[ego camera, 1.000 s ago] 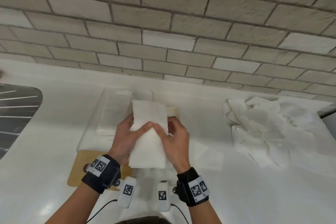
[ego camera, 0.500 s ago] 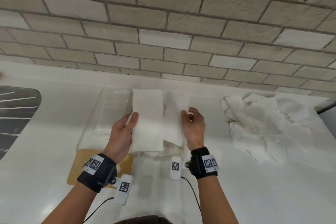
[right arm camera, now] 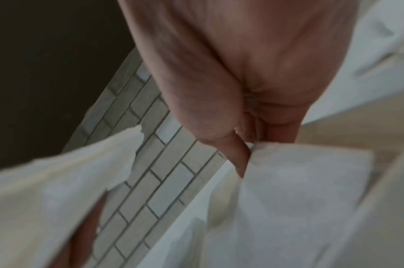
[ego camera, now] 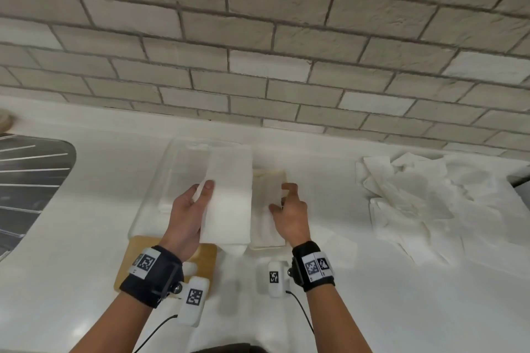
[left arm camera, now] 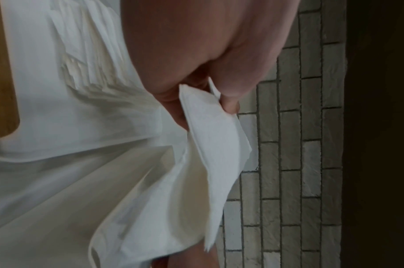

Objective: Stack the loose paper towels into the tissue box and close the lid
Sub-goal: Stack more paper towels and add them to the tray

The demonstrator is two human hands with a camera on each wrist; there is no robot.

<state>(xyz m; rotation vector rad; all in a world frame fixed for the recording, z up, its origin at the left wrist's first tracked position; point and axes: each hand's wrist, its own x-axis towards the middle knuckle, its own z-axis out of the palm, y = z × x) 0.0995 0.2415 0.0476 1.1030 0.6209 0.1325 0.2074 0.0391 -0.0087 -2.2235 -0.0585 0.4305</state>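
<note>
My left hand [ego camera: 187, 216] pinches a folded towel [ego camera: 228, 198], thumb on top and fingers beneath, above the clear box [ego camera: 156, 189]; just right of that grip my right hand [ego camera: 288, 213] pinches another towel [ego camera: 268, 195] between thumb and curled fingers, over a stack [ego camera: 266, 238] beside the box. The wooden lid [ego camera: 137, 255] lies under my left wrist, off the box; the loose pile [ego camera: 430, 195] sits well right of my right hand on the counter [ego camera: 401, 309].

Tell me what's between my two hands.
The head view shows a folded paper towel, pinched by your left hand, beside the second towel your right hand pinches.
</note>
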